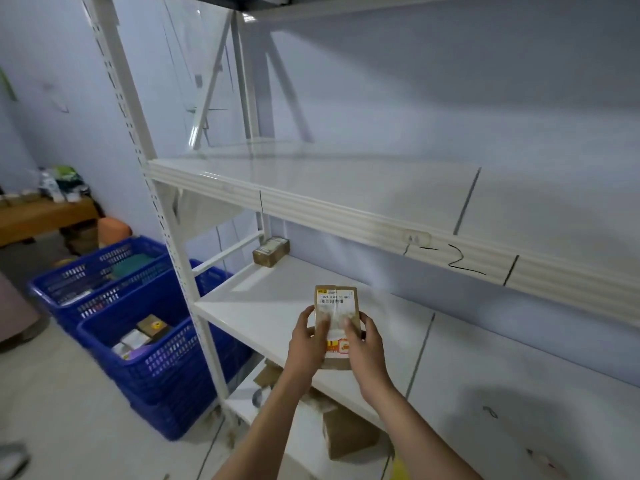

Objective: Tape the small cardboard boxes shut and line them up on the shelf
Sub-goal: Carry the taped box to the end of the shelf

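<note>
In the lower middle of the frame, a small cardboard box with a white label and barcode is held up over the front edge of the middle shelf of a white metal rack. The left hand grips the box's left side, thumb curled onto the labelled face; the right hand grips its right side in the same way, fingers bent round the edge. The box stands tilted with its label toward the camera, and its lower part is hidden between the two hands.

Further back on the same shelf, at its far left corner against the wall, sits a second small box, well apart from the held one. Below the hands, on the lowest shelf, lies a larger brown carton, partly hidden by the forearms.

At the lower left of the frame, two blue plastic crates stand on the floor beside the rack; the nearer one holds several small packages
</note>
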A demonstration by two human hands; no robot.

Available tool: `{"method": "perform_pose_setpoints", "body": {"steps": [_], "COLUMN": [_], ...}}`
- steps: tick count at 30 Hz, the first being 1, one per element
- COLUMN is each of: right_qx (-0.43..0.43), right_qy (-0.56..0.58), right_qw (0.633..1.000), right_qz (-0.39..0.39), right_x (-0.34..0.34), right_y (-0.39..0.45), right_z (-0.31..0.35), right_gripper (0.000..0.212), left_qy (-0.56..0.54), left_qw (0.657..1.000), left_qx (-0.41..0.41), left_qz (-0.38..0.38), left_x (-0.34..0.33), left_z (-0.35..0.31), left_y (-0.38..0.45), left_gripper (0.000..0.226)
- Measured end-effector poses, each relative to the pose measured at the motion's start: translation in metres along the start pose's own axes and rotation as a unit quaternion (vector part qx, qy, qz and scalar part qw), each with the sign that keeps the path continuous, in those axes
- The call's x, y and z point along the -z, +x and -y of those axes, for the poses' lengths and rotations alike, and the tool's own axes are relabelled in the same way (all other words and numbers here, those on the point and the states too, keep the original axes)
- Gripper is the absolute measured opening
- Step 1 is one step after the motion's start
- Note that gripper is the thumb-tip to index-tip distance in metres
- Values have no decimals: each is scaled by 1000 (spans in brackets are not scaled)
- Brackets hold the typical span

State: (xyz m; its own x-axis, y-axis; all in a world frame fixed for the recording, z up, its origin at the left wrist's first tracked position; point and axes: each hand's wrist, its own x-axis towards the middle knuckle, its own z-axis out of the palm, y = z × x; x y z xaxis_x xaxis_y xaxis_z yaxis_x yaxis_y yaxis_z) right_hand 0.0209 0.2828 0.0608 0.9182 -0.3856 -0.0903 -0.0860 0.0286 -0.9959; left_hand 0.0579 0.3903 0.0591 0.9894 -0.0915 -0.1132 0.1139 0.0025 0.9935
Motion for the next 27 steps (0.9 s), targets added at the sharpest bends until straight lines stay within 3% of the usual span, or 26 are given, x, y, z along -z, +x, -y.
{"method": "perform_pose_setpoints", "body": {"steps": [9, 27], "right_qx": [-6, -28], "right_qy": [-29, -33], "right_qw": [999, 999], "right_qz": [-17, 1], "right_x": [-91, -163], "right_y": [32, 211], "right_z": [8, -14], "right_gripper": [30, 26], "left_qy": [8, 29], "left_qw": [1000, 999], "left_qx": [-3, 21], "left_qz": [11, 24], "left_x": [83, 116], "left_z": [-2, -6], "left_y": [68, 234], "left_gripper": [39, 38]}}
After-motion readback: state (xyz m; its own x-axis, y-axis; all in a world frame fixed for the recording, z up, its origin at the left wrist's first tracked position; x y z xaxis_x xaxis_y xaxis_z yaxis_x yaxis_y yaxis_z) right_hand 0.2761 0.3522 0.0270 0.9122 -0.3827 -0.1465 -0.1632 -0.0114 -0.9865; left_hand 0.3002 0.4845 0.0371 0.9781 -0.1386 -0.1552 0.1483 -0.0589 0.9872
